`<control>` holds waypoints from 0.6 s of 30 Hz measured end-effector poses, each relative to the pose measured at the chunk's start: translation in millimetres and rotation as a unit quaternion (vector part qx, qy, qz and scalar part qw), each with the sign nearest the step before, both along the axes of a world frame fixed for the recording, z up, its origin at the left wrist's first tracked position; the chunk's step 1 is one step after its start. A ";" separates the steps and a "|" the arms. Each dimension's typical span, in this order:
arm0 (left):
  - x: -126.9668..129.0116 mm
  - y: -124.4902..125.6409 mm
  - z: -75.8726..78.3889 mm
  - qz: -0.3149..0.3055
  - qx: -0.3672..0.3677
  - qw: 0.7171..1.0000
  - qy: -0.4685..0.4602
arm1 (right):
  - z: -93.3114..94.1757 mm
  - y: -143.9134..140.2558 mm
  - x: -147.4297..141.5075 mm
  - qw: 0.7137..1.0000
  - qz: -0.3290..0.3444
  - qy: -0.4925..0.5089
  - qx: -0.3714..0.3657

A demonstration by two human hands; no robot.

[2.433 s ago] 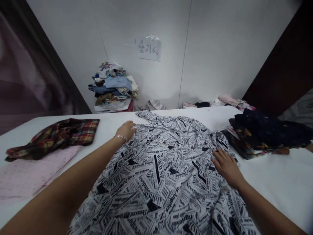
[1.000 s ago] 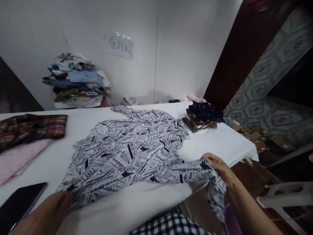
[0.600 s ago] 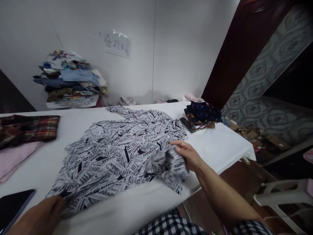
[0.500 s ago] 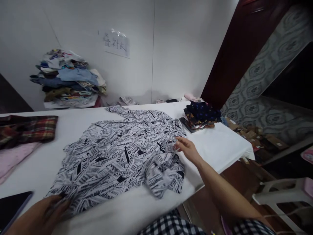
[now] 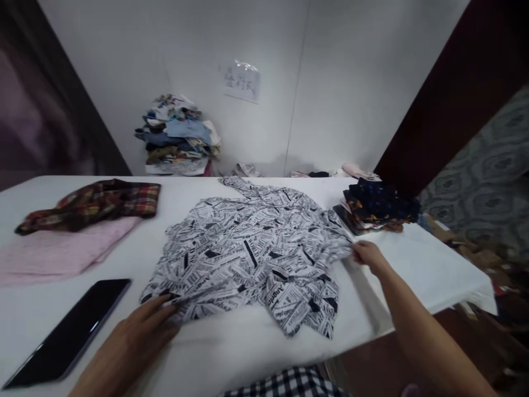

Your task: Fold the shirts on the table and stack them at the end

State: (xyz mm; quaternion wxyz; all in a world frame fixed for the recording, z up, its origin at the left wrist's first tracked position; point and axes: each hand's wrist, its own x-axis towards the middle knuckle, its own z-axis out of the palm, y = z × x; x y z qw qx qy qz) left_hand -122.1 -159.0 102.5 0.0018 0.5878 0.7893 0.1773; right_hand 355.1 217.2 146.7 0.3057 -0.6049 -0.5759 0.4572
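Observation:
A black-and-white newspaper-print shirt (image 5: 252, 253) lies spread on the white table (image 5: 413, 270), with one part folded over near the front edge. My left hand (image 5: 140, 331) rests flat with its fingertips on the shirt's near left corner. My right hand (image 5: 367, 255) pinches the shirt's right edge, out toward the table's right side.
A dark phone (image 5: 70, 331) lies at the front left. A plaid shirt (image 5: 95, 203) rests on a pink cloth (image 5: 58, 253) at the left. A folded dark stack (image 5: 378, 207) sits at the right. A tall clothes pile (image 5: 177, 135) stands against the back wall.
My right hand lifted the hanging right part onto the table, dropped it there, then moved out to the shirt's right edge. My left hand stayed at the near left corner. The view swung left.

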 end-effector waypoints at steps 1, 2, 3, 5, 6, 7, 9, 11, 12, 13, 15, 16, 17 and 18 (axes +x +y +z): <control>1.8 0.3 2.6 -0.005 -0.013 1.000 0.007 | -2.5 -2.8 13.2 1.000 -0.018 -0.013 -0.012; 3.5 0.9 5.0 -0.009 -0.022 1.000 0.015 | -5.3 -6.4 24.7 0.999 -0.028 -0.027 -0.028; 4.9 1.8 7.3 -0.011 -0.026 0.999 0.025 | -7.8 -10.8 33.6 0.998 -0.031 -0.032 -0.037; 7.3 4.0 11.8 -0.013 -0.018 0.999 0.041 | -10.2 -23.0 42.1 0.998 -0.042 -0.038 -0.022; 8.4 5.2 13.7 -0.015 -0.014 0.999 0.048 | -9.6 -31.1 41.5 0.998 -0.050 -0.046 0.010; 9.3 6.2 15.2 -0.019 -0.011 0.998 0.053 | -8.0 -40.8 38.3 0.995 -0.054 -0.062 0.053; 11.0 7.5 16.1 -0.025 -0.008 0.998 0.062 | -3.5 -65.0 25.6 0.986 -0.015 -0.094 0.134; 12.9 8.0 14.9 -0.024 -0.007 0.997 0.074 | -1.3 -93.1 8.3 0.973 0.109 -0.098 0.176; 14.0 8.0 14.1 -0.022 -0.007 0.996 0.082 | -2.1 -106.7 -0.7 0.960 0.187 -0.097 0.186; 15.2 7.9 13.6 -0.022 -0.007 0.996 0.089 | -4.2 -118.7 -9.2 0.942 0.255 -0.100 0.195; 17.6 7.6 14.4 -0.024 -0.004 0.994 0.103 | -10.2 -135.3 -23.0 0.908 0.329 -0.124 0.229; 18.6 7.2 15.9 -0.026 0.000 0.994 0.109 | -12.6 -139.5 -27.4 0.899 0.336 -0.134 0.245; 19.4 6.6 18.0 -0.030 0.006 0.993 0.115 | -13.6 -141.1 -29.5 0.898 0.333 -0.135 0.255; 20.1 5.6 20.5 -0.035 0.016 0.992 0.120 | -12.4 -141.0 -28.7 0.901 0.328 -0.125 0.254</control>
